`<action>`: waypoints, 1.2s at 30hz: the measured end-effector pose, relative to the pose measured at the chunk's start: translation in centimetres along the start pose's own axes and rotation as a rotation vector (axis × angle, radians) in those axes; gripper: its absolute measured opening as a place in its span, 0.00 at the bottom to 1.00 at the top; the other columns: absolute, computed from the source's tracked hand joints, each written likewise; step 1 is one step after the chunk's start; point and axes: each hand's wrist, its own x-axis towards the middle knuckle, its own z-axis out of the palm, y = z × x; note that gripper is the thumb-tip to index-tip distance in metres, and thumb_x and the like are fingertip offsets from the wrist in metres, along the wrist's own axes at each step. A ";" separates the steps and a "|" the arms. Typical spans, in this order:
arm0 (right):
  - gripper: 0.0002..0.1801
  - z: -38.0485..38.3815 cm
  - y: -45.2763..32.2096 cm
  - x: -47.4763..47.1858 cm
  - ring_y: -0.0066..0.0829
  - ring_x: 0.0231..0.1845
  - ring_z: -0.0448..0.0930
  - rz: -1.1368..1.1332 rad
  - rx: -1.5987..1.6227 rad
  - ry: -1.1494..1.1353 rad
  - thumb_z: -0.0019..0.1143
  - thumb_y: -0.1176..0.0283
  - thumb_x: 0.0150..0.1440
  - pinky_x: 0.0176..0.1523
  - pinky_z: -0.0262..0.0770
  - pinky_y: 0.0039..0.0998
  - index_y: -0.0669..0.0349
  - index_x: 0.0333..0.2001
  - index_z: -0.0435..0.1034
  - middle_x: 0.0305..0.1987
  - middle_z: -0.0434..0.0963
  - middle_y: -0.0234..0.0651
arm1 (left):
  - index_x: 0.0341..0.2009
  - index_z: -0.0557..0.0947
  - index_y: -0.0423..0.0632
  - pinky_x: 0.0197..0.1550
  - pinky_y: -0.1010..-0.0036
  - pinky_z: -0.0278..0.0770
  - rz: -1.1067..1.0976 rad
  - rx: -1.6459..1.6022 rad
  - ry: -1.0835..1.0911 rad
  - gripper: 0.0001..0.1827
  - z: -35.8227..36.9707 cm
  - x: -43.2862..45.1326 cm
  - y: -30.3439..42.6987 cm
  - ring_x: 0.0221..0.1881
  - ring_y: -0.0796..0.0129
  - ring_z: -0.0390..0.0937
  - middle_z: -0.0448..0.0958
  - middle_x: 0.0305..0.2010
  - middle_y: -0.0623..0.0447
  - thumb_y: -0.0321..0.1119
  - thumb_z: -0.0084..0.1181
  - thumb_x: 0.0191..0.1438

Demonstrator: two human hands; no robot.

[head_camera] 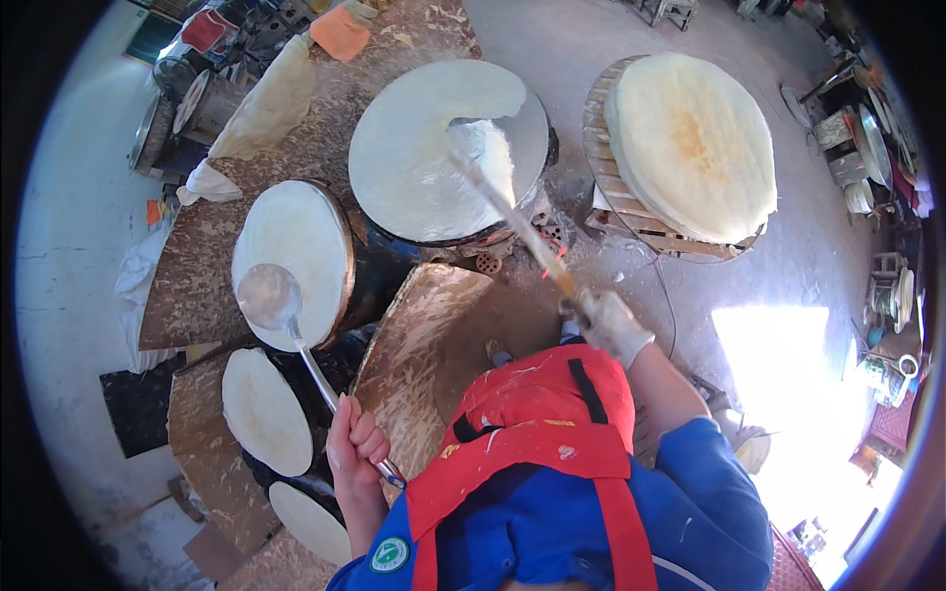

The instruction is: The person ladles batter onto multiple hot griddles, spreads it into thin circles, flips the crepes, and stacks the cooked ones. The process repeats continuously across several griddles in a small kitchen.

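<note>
My left hand (358, 437) is bare and closed around the handle of a metal ladle (270, 296). The ladle's bowl hangs over a round griddle with a pale flatbread (325, 255) on it. In a whitish glove, my right hand (612, 326) grips a long-handled spreading tool (533, 240). Its far end reaches the large round griddle (538, 129), where pale batter (414, 148) covers most of the surface. White batter or flour lies in a brighter patch at that end; the tool's head is not clear.
A stack of large flatbreads (691, 148) rests on a round slatted stand (600, 140) at right. Two more griddles with flatbreads (267, 414) stand at lower left. Folded flatbread (273, 103) lies on the brown worktop (199, 288). A curved brown board (414, 325) stands before me.
</note>
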 end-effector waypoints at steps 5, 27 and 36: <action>0.23 -2.2 -6.6 1.5 0.17 0.14 0.59 -0.022 0.108 0.033 0.42 0.53 0.58 0.18 0.54 0.22 0.64 0.29 0.72 0.14 0.63 0.25 | 0.22 0.60 0.54 0.09 0.81 0.44 -0.016 -0.001 -0.003 0.18 2.5 1.0 -1.4 0.08 0.81 0.42 0.47 0.10 0.64 0.45 0.34 0.63; 0.29 -3.5 -13.8 10.1 0.54 0.44 0.74 -0.402 -0.664 0.288 0.32 0.49 0.58 0.50 0.67 0.44 0.63 0.39 0.72 0.38 0.74 0.57 | 0.19 0.59 0.55 0.09 0.81 0.42 0.010 0.030 0.104 0.20 7.7 3.4 -4.1 0.08 0.80 0.42 0.46 0.10 0.65 0.46 0.36 0.62; 0.23 2.5 -10.0 6.5 0.54 0.39 0.76 -0.274 -0.636 0.482 0.36 0.54 0.59 0.43 0.71 0.46 0.62 0.40 0.70 0.34 0.76 0.53 | 0.19 0.60 0.57 0.11 0.81 0.44 -0.458 0.121 -0.114 0.19 8.3 14.6 -1.7 0.09 0.81 0.44 0.47 0.11 0.66 0.46 0.41 0.60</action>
